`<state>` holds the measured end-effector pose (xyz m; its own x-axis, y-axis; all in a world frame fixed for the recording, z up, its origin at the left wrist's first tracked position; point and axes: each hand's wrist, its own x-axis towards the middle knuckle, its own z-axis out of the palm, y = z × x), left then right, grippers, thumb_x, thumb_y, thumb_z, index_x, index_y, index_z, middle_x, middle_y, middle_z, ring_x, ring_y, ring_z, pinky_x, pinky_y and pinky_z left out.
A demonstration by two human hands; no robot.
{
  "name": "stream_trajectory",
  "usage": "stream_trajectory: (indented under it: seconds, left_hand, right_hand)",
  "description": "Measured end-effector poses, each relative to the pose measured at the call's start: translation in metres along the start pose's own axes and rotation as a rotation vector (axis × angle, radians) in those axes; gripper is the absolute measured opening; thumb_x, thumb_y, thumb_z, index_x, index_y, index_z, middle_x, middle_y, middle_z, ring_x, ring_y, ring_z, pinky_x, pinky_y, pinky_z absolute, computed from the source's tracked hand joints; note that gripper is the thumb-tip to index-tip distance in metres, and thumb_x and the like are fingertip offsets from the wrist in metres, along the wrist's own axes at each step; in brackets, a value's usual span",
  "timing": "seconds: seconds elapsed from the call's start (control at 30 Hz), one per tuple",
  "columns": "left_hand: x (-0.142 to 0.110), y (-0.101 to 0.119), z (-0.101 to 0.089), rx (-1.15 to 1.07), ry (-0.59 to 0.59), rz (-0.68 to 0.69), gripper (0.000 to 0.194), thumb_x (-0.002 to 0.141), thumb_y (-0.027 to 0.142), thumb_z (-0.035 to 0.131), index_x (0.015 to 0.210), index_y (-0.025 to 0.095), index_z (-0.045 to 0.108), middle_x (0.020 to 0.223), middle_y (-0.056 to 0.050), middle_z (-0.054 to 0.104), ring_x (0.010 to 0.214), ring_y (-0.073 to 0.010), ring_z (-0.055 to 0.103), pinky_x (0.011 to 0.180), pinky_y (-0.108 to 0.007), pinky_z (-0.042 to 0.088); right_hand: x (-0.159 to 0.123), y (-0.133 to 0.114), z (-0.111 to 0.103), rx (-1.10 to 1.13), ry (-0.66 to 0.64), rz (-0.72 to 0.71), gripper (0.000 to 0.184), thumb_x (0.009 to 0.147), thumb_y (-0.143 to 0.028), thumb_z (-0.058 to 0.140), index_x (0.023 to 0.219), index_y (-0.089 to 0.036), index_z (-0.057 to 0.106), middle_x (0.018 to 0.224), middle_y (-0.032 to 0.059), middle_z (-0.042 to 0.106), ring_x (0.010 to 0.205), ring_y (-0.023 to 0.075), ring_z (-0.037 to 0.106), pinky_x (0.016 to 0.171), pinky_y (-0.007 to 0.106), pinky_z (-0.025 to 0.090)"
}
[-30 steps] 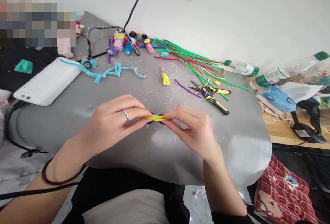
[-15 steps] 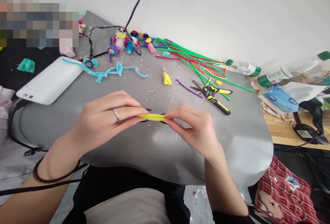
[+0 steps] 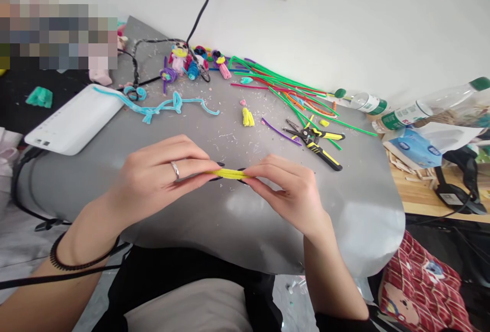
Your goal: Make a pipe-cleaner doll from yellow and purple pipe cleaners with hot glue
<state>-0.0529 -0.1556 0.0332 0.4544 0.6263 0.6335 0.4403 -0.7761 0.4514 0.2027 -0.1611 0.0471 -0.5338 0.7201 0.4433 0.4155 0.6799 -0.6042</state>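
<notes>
Hands (image 3: 158, 169) further apart, yellow strip (image 3: 231, 174) between, pliers (image 3: 309, 136) beyond

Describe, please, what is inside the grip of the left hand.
A bundle of yellow strands is pinched there; its middle shows, but the fingers hide part of its left end.

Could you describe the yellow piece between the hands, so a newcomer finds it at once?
Start at the grey table; over its near half are the left hand and the right hand. Between them runs a slim yellow bundle. Unlike the stubby yellow piece lying farther back, it is held by both hands.
</notes>
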Motion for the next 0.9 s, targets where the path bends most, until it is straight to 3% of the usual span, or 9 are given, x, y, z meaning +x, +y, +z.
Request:
stream_trajectory:
  seconds: [0.37,0.5,0.6,0.9]
  left_hand:
    - [0.000,-0.002,0.000,0.018,0.003,0.031,0.021,0.096,0.008,0.069,0.107,0.025,0.074,0.090,-0.001,0.076,0.077,-0.0141,0.069,0.070,-0.027,0.056]
    - [-0.002,-0.002,0.001,0.008,-0.009,0.038,0.012,0.097,0.021,0.074,0.109,0.023,0.073,0.092,-0.002,0.076,0.079,-0.0148,0.068,0.073,-0.028,0.056]
    - [-0.002,-0.001,0.005,0.013,-0.015,0.033,0.017,0.096,0.027,0.076,0.111,0.022,0.072,0.095,-0.003,0.075,0.082,-0.0160,0.067,0.077,-0.029,0.056]
    - [0.001,0.002,0.015,-0.041,-0.029,0.038,0.014,0.096,0.012,0.072,0.107,0.020,0.074,0.089,-0.002,0.074,0.081,-0.0150,0.066,0.075,-0.027,0.053]
  right_hand:
    - [0.001,0.001,0.001,-0.040,0.021,-0.081,0.007,0.100,-0.011,0.066,0.102,-0.015,0.071,0.086,0.0069,0.075,0.076,0.0156,0.066,0.068,0.031,0.054]
    - [0.001,0.001,0.002,-0.056,0.010,-0.079,0.006,0.099,-0.010,0.066,0.100,-0.014,0.071,0.085,0.0076,0.074,0.076,0.0161,0.066,0.068,0.030,0.054]
    - [0.001,0.001,0.003,-0.057,-0.003,-0.080,0.006,0.100,-0.010,0.066,0.101,-0.014,0.071,0.085,0.0073,0.074,0.075,0.0158,0.063,0.068,0.030,0.052]
    - [0.001,0.002,0.005,-0.041,-0.023,-0.097,0.006,0.101,-0.012,0.065,0.102,-0.014,0.071,0.085,0.0076,0.074,0.076,0.0162,0.063,0.069,0.031,0.053]
